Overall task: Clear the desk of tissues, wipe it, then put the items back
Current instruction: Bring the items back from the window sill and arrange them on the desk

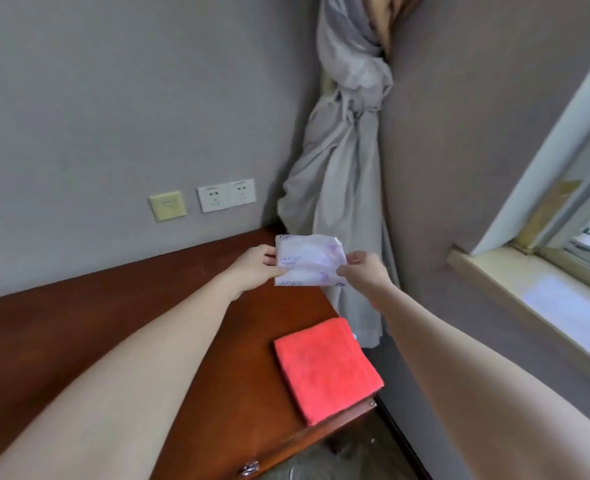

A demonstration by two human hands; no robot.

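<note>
A white tissue pack [309, 259] with purple print is held up over the far right corner of the dark red-brown wooden desk [113, 323]. My left hand [257, 268] grips its left edge and my right hand [362, 271] pinches its right edge. A folded red cloth [326, 370] lies flat on the desk near its right edge, closer to me than the pack.
A knotted grey curtain [347, 188] hangs in the corner just behind the pack. Wall sockets [226, 195] sit above the desk's back edge. A window sill [536, 299] runs along the right. A drawer handle [250, 467] shows at the desk's front.
</note>
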